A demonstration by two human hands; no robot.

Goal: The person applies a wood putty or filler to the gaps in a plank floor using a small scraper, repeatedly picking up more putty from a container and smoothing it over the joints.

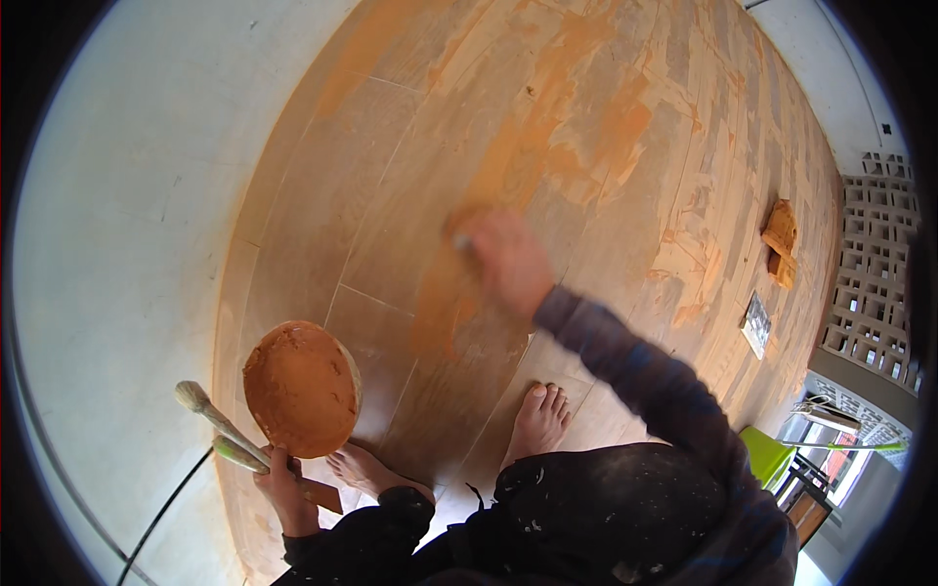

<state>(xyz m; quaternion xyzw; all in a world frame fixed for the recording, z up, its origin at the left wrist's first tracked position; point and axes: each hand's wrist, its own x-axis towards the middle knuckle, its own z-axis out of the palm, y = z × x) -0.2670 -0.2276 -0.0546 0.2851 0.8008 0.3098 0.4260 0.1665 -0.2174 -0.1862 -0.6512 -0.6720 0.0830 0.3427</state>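
My left hand [285,493] is closed at the near rim of a round bowl [357,376] coated inside with orange-brown paste [301,386]. The same hand grips a round-bristled brush [193,397], its bristles pointing up and left. Beside the brush runs a tool with a green end [237,454]; a flat brown end [320,495] sticks out past my hand. Farther out, my right hand [506,256] is blurred over the tiled floor [376,234]. Its fingers are closed on a blurred orange-brown thing [467,225] at the floor, its kind unclear.
Orange-brown smears [596,127] cover much of the plank-patterned floor. A pale wall [137,195] rises on the left. To the right lie an orange-brown lump [780,230] and a small flat rectangular item [755,325]. A green dustpan-like thing [766,455] stands lower right, near perforated blocks [874,264].
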